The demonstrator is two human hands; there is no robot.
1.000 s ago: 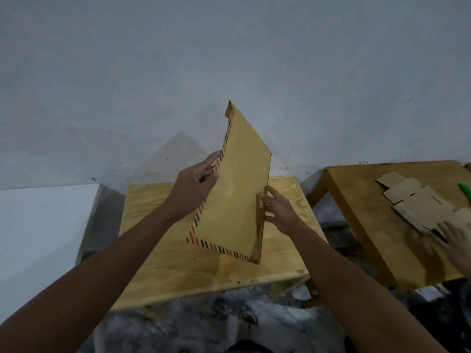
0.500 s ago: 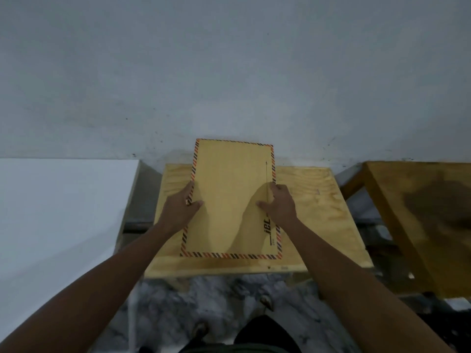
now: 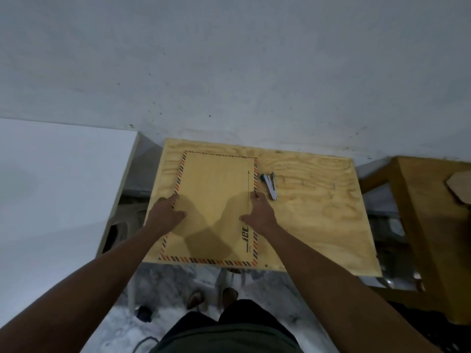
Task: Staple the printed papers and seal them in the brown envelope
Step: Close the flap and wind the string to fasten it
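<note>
The brown envelope (image 3: 216, 197), edged with red and dark stripes, lies flat on the left half of the plywood table (image 3: 318, 212). My left hand (image 3: 167, 212) rests flat on its left edge, fingers spread. My right hand (image 3: 260, 212) presses on its right edge beside the printed logo. A small silver stapler (image 3: 270, 186) lies on the table just right of the envelope, a little beyond my right fingertips. No printed papers show; whether they are inside the envelope cannot be seen.
A white surface (image 3: 58, 189) stands at the left, separated by a gap. A second wooden table (image 3: 433, 225) stands at the right with a piece of cardboard (image 3: 458, 187) on it. A grey wall rises behind. My feet and the marbled floor (image 3: 178, 289) show below.
The envelope went from being held upright in both hands to lying flat on the table. The view has dropped and shifted, so the stapler now shows.
</note>
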